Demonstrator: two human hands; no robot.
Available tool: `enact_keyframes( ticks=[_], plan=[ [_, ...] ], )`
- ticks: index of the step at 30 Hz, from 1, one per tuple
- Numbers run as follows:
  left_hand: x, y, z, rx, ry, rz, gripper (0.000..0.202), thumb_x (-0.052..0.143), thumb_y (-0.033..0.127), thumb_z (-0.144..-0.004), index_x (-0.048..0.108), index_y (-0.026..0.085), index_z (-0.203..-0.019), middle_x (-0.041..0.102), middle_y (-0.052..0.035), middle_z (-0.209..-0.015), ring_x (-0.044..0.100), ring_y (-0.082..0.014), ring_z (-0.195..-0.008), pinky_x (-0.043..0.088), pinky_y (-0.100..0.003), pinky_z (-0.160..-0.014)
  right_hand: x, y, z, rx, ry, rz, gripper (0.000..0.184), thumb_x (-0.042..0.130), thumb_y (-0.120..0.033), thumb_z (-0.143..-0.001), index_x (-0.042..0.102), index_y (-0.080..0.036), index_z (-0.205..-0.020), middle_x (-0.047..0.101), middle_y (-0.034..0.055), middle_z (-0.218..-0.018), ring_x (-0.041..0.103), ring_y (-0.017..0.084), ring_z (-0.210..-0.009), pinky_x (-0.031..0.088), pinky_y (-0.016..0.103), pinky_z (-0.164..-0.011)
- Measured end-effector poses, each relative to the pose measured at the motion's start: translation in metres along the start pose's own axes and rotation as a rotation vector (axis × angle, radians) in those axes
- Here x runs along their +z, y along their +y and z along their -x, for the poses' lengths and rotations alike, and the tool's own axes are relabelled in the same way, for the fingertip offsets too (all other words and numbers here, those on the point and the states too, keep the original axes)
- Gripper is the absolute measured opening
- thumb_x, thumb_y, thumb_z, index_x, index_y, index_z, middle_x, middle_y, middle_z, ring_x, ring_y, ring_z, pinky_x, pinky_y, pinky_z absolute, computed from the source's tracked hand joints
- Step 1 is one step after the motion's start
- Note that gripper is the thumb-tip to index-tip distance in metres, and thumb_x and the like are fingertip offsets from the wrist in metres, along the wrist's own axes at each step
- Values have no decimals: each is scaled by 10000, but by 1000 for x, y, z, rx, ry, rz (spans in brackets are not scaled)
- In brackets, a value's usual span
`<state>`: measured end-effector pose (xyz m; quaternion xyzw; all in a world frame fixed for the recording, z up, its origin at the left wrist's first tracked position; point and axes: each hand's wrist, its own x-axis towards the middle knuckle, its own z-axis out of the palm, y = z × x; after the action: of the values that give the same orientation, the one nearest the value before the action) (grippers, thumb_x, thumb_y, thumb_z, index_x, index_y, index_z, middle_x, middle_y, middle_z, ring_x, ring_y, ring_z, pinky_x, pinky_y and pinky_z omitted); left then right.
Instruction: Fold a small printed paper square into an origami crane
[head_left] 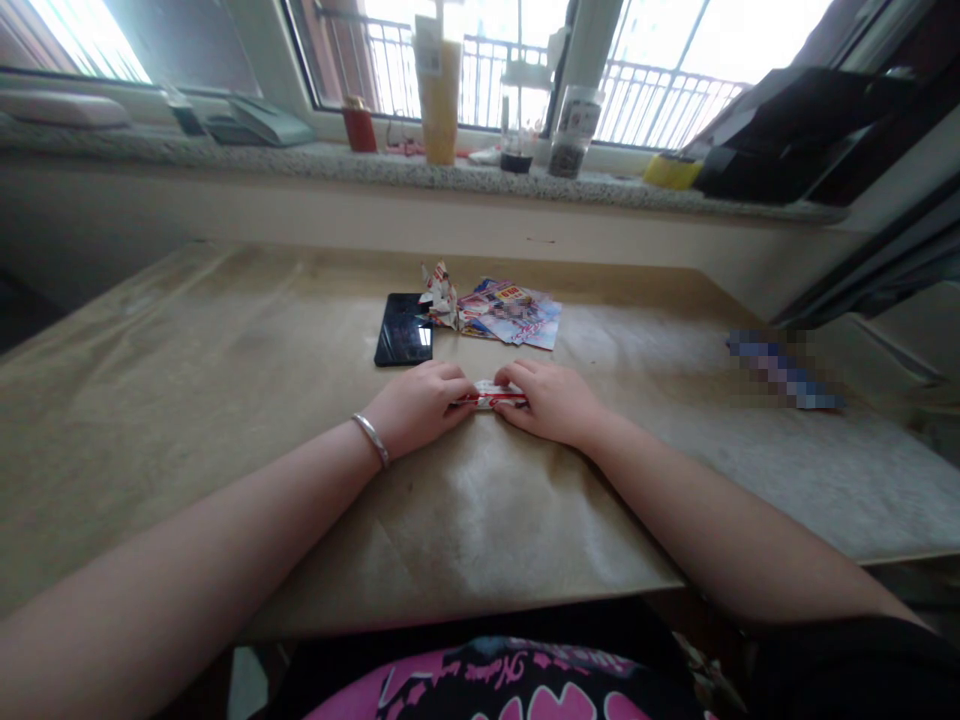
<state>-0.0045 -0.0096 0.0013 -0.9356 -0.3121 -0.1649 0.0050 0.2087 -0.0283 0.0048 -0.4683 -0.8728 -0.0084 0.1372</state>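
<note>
A small white paper strip with red print, folded or rolled [491,396], lies on the tabletop between my hands. My left hand [421,405] pinches its left end; a silver bangle is on that wrist. The right end is gripped by the thumb and fingers of my right hand [551,402]. My fingers hide both ends of the strip. Just beyond my left hand lies a black smartphone [401,332]. A crumpled piece of printed paper [442,298] touches the phone's right side, beside a small pile of colourful printed cards or packets [523,318].
The table [247,400] has a tan cover. A blurred-out bluish item [784,372] lies at its right. On the stone windowsill [285,160] stand a red jar [359,128], a tall yellow-filled container [439,110], clear containers [570,135] and a black bag [780,140].
</note>
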Motion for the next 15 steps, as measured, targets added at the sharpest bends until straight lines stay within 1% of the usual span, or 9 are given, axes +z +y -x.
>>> enact_keyframes(
  ticks=[3,7,10,12,15],
  plan=[
    [-1,2,0,11,7,-30,196,490,258,-858,659,168,-900,609,-55,-871,552,-152,-787,443,-253,-692,0,-1,0,-6,14,-9,265,485,-417,-844,565,-204,-979,638,43,-949,574,161,-797,338,252,-620],
    [-3,3,-1,81,0,-106,196,471,222,-862,650,183,-931,614,-50,-865,545,-157,-786,442,-263,-690,-2,-3,0,-18,16,-19,298,490,-462,-835,583,-211,-965,634,33,-930,572,153,-770,332,249,-606],
    [-3,2,-1,107,55,-148,196,464,199,-868,658,196,-896,611,-51,-898,526,-157,-813,435,-271,-724,-3,-4,0,-15,-19,-60,341,438,-494,-861,607,-222,-980,635,25,-909,572,142,-739,340,245,-598],
    [-1,1,-1,100,74,-165,199,462,196,-868,661,195,-860,601,-51,-888,518,-155,-808,430,-268,-723,-2,-3,-1,2,-30,-78,317,404,-437,-892,626,-228,-975,637,26,-915,573,137,-737,353,244,-606],
    [3,-1,-1,70,4,-97,207,443,194,-872,642,199,-925,579,-32,-821,517,-127,-715,419,-229,-635,4,1,-3,11,8,-80,230,438,-272,-873,642,-225,-968,628,39,-1001,579,152,-831,391,250,-669]
  ],
)
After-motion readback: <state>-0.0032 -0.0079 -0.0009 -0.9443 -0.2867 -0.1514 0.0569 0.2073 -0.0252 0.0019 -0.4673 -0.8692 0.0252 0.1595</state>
